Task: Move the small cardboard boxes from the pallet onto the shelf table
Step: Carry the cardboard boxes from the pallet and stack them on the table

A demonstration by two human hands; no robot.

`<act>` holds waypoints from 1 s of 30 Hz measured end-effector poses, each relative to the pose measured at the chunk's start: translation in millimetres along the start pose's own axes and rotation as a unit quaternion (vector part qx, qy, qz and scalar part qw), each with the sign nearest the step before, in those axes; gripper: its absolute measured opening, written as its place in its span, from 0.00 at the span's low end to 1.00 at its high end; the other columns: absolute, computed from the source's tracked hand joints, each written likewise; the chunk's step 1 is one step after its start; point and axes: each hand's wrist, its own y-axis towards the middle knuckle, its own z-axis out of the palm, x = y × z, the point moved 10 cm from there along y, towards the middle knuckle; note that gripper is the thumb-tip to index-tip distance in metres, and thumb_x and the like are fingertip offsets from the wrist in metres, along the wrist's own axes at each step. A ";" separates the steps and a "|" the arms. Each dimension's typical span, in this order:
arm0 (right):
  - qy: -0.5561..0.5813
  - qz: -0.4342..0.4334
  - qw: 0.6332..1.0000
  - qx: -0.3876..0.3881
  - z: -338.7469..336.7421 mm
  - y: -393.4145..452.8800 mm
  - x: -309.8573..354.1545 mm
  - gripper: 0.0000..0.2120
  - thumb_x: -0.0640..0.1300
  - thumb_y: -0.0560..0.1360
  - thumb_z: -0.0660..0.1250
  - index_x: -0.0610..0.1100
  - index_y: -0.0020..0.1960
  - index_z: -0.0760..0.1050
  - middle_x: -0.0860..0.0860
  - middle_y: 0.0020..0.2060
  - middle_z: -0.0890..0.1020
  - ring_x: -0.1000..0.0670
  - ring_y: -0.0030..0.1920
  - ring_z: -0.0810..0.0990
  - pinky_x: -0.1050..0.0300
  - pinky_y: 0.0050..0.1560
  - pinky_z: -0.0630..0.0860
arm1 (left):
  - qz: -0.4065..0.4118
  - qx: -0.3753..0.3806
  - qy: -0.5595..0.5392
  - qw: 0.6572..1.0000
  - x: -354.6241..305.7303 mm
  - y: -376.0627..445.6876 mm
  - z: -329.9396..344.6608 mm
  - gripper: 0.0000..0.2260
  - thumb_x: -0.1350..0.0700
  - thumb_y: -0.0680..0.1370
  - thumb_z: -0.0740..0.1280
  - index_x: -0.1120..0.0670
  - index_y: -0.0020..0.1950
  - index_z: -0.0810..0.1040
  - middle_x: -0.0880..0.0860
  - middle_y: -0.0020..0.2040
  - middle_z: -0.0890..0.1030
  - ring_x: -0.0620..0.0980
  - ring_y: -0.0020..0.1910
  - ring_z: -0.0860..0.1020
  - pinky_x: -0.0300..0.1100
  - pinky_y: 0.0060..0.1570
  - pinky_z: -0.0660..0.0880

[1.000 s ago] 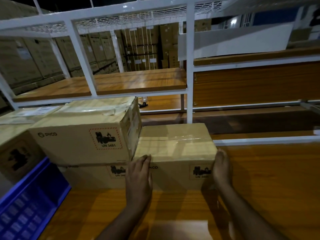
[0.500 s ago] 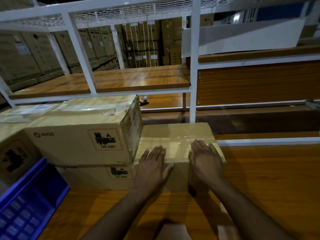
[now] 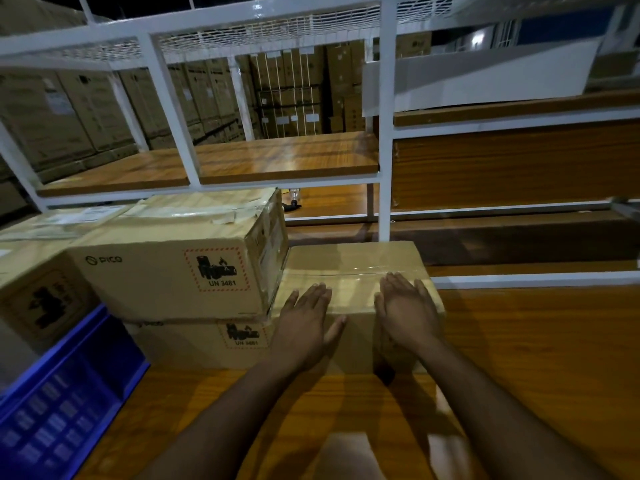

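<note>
Wooden shelf table bore a small cardboard box beside stacked boxes; left hand and right hand lay flat, fingers straight, on its near edge.

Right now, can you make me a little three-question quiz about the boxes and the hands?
1. True or false: both hands lie flat on the tape-sealed box.
2. Which box shows the PICO logo and a UN 3481 label? A) upper stacked box B) the box under the hands
3. Fill in: the blue crate sits at the ____ edge of the view.

Key: 1 true, left hand and right hand rest with straight fingers; 2 A; 3 left.
</note>
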 end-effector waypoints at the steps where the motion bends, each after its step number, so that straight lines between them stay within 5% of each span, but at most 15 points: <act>1: 0.023 0.007 1.000 -0.008 0.0 -1.7 0.3 0.23 0.52 0.84 0.51 0.46 0.76 0.64 0.48 0.77 0.66 0.50 0.78 0.61 0.47 0.79 0.52 | 0.004 0.014 -0.004 1.000 0.6 0.5 0.1 0.32 0.35 0.83 0.47 0.51 0.83 0.53 0.51 0.83 0.54 0.47 0.82 0.50 0.50 0.81 0.44; 7: 0.139 -0.030 0.986 -0.088 -5.9 -33.2 37.0 0.16 0.50 0.81 0.62 0.47 0.65 0.76 0.50 0.64 0.79 0.52 0.67 0.73 0.51 0.75 0.61 | 0.002 -0.030 -0.061 0.998 1.5 -27.8 -14.5 0.30 0.37 0.83 0.52 0.51 0.81 0.59 0.51 0.81 0.62 0.46 0.81 0.56 0.51 0.81 0.47; 13: 0.272 -0.069 0.943 -0.177 -14.5 -70.1 78.0 0.05 0.44 0.80 0.64 0.46 0.51 0.78 0.51 0.47 0.78 0.50 0.52 0.74 0.52 0.54 0.72 | -0.033 -0.108 -0.164 0.980 12.5 -87.1 -30.6 0.26 0.42 0.83 0.62 0.51 0.78 0.66 0.50 0.76 0.71 0.46 0.75 0.65 0.48 0.79 0.58; 21: 0.317 -0.134 0.931 -0.118 7.3 -100.4 156.8 0.07 0.45 0.81 0.62 0.45 0.48 0.77 0.50 0.44 0.77 0.49 0.48 0.74 0.50 0.46 0.74 | -0.130 -0.154 -0.171 0.965 68.4 -169.8 -37.7 0.21 0.43 0.82 0.63 0.48 0.73 0.71 0.47 0.68 0.77 0.45 0.67 0.73 0.43 0.63 0.75; 30: 0.314 -0.226 0.920 -0.058 8.9 -170.8 273.0 0.05 0.46 0.80 0.64 0.47 0.47 0.77 0.54 0.42 0.75 0.52 0.48 0.73 0.54 0.43 0.71 | -0.216 -0.227 -0.160 0.936 134.8 -311.0 -63.2 0.20 0.44 0.81 0.64 0.54 0.67 0.76 0.52 0.61 0.80 0.50 0.63 0.77 0.45 0.61 0.75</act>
